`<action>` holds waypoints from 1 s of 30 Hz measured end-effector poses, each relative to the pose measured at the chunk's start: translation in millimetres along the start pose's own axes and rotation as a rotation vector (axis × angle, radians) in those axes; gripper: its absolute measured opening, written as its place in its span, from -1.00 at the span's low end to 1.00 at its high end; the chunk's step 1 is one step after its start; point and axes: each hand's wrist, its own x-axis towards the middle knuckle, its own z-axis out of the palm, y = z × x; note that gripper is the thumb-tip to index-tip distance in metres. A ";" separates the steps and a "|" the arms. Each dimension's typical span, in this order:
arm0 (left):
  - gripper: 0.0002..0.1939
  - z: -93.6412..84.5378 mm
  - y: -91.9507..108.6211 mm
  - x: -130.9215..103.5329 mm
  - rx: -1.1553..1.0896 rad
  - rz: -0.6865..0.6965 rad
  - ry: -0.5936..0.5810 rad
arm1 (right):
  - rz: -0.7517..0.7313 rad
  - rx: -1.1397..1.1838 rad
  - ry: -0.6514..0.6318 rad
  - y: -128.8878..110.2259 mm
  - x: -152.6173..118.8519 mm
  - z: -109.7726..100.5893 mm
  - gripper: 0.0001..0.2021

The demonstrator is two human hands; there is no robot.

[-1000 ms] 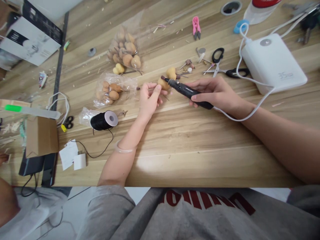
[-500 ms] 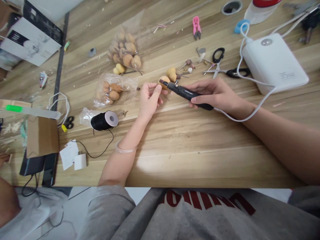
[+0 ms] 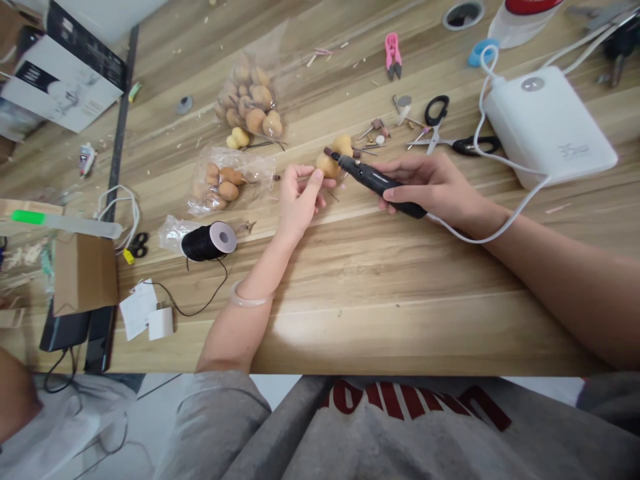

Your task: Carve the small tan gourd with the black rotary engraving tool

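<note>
My left hand [image 3: 301, 195] pinches a small tan bottle gourd [image 3: 327, 165] between thumb and fingers, just above the table. In my right hand [image 3: 434, 188] is a slim black rotary tool [image 3: 383, 183], its white cable trailing from the rear end. The brown sanding tip [image 3: 328, 152] lies over the gourd's side near its waist; whether it touches the skin I cannot tell. Behind the gourd, several loose tool bits [image 3: 379, 128] are scattered. Scissors [image 3: 434, 137] with black handles lie spread to the right of them.
A white power bank [image 3: 550, 127] stands right, with cables. Bags of gourds [image 3: 250, 100] and nuts or small gourds [image 3: 225, 183] lie left of centre, near a black cord spool [image 3: 207, 241]. Pink snips [image 3: 393, 55] lie farther back. Another person's arm [image 3: 17, 397] is at far left.
The rotary tool's tip has shifted slightly up and to the right across the gourd. My left hand has hardly moved. The other person's hand at far left has drawn out of sight.
</note>
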 end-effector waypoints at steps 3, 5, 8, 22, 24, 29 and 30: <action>-0.71 0.4 1.6 -0.7 0.001 -0.005 0.011 | -0.008 -0.001 0.015 -0.7 -0.2 0.1 -0.66; -0.73 0.8 2.3 -1.0 0.002 -0.002 0.008 | 0.007 0.006 -0.018 -0.9 -0.7 0.8 -0.67; -0.75 1.2 2.1 -0.8 -0.002 0.001 0.002 | 0.021 0.024 -0.056 -1.0 -1.3 2.0 -0.67; -0.70 0.9 -0.2 0.0 0.000 0.008 -0.005 | -0.001 0.037 -0.026 0.8 -1.0 1.5 -0.66; -0.69 0.8 -0.4 0.2 0.002 0.011 -0.004 | -0.009 0.027 -0.018 0.2 -1.1 1.6 -0.63; -0.70 0.5 -0.8 0.2 0.006 0.017 -0.008 | 0.027 0.000 -0.054 -0.3 -1.3 1.3 -0.68; -0.69 0.5 -0.9 0.2 0.005 0.019 -0.007 | 0.020 0.002 -0.039 -0.2 -1.2 1.3 -0.67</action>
